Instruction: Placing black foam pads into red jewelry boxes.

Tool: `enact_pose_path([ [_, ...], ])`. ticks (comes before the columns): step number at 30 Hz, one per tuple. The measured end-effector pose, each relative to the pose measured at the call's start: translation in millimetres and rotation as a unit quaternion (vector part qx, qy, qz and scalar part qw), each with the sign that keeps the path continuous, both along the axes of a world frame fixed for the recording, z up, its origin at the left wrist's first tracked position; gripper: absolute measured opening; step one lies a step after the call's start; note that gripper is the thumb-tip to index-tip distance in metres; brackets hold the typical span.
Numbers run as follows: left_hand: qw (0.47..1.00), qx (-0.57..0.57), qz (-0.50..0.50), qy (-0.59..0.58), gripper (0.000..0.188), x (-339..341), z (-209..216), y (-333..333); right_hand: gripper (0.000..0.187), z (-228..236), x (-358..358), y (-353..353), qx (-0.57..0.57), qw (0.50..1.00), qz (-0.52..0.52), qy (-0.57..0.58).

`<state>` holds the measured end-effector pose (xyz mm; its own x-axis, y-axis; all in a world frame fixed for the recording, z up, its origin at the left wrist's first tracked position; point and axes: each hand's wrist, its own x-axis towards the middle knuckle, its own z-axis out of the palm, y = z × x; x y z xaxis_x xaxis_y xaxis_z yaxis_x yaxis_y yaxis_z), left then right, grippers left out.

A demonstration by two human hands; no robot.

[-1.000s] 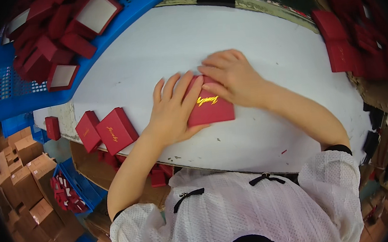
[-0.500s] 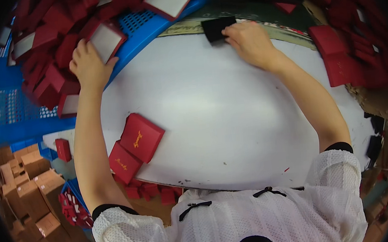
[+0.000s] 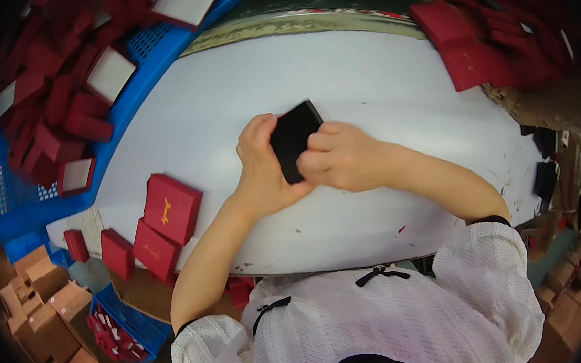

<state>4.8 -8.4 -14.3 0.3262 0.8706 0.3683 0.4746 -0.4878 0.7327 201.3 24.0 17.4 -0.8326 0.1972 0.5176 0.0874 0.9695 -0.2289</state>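
Observation:
Both my hands meet over the middle of the white table point(image 3: 378, 77). Between them is a flat black square pad point(image 3: 295, 139), tilted up from the tabletop. My left hand point(image 3: 262, 170) cups it from the left and below. My right hand point(image 3: 333, 157) grips its right edge with curled fingers. Part of the pad is hidden behind my fingers. Two closed red boxes point(image 3: 168, 209) with gold marks lie at the table's left front edge.
A blue crate point(image 3: 125, 106) at the far left holds several open red box halves with white linings. A stack of red lids point(image 3: 462, 45) lies at the far right. Brown cartons point(image 3: 46, 306) and a small blue bin point(image 3: 120, 328) stand on the floor at the lower left.
Both hands came back from the far side of the table to its middle. The black pad came with the right hand, and the left hand left the crate and now holds it too.

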Motion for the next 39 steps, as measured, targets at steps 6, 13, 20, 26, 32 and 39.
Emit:
enact_pose_path([
  [6,0.937,0.01,-0.141,0.318,0.053,-19,37,-9,0.051,15,83,68,0.062,0.909,-0.41,0.04],
  [13,0.923,-0.026,-0.188,0.335,0.056,-9,53,5,0.077,-4,167,119,0.01,0.721,-0.683,-0.115],
  [20,0.988,0.087,-0.112,-0.061,0.095,-14,5,4,0.077,9,16,8,-0.211,0.968,-0.132,-0.043],
  [26,0.978,-0.007,-0.162,0.132,0.089,-5,21,-2,0.076,8,18,-28,-0.13,0.97,-0.168,-0.12],
  [32,0.945,-0.006,-0.101,0.31,0.093,-16,46,-3,0.067,8,11,8,-0.188,0.966,-0.093,-0.154],
  [39,0.826,-0.158,0.242,0.485,0.097,-126,75,-59,0.043,56,-11,245,0.129,0.94,-0.309,0.071],
])
